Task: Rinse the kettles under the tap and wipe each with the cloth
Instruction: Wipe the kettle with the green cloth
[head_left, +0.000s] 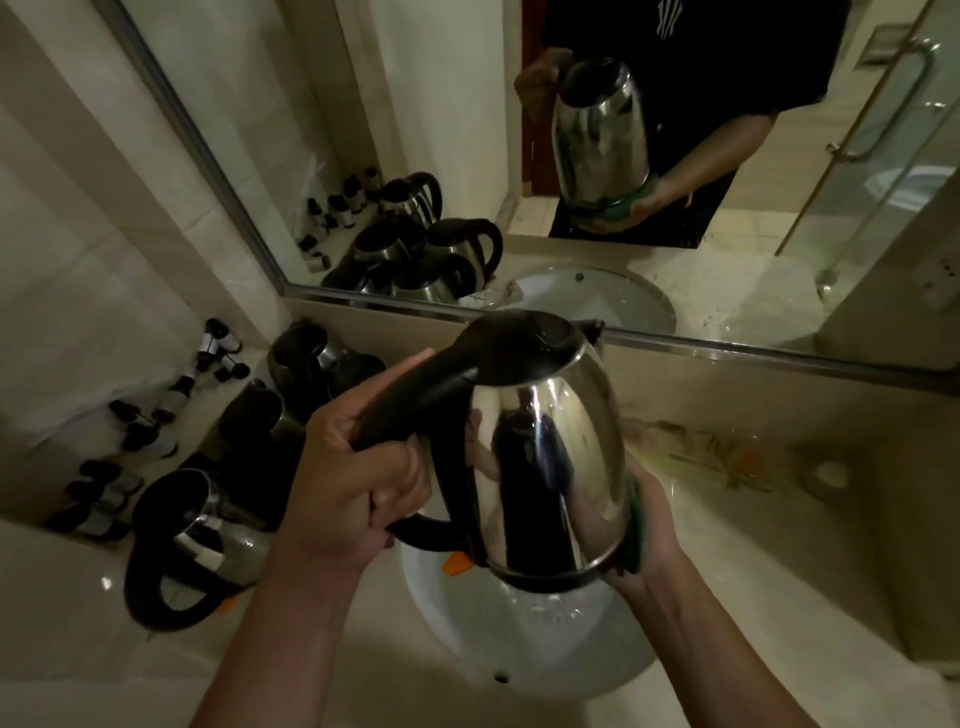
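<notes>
- The shiny stainless-steel electric kettle with a black plastic lid and loop handle (545, 457) hangs in mid-air above the white round basin (467, 623), tipped so its spout points away toward the mirror (467, 156).
- Judged from its polished, wet-looking wall, the kettle is rigid and probably slippery on the steel; the black handle is the sure place to take it, and the base rim the second point of support.
- It looks light enough for one hand if empty, though whether water remains inside cannot be told.
- The left hand (358, 483) is clenched round the black handle, fingers wrapped through the loop, wrist bent so the kettle leans forward.
- The right hand (649, 530) cups the lower side of the kettle body from beneath and presses a green cloth (635, 519) against the steel; the fingers are mostly hidden behind the kettle, but the mirror's reflection shows them curled under the cloth.
- Both forearms reach in from the lower edge, the left one higher, the right one angled up under the base.
- Several other steel kettles with black handles (208, 530) stand crowded on the pale counter (78, 649) to the left, near a row of small dark-capped bottles (140, 436).
- No tap shows clearly.
</notes>
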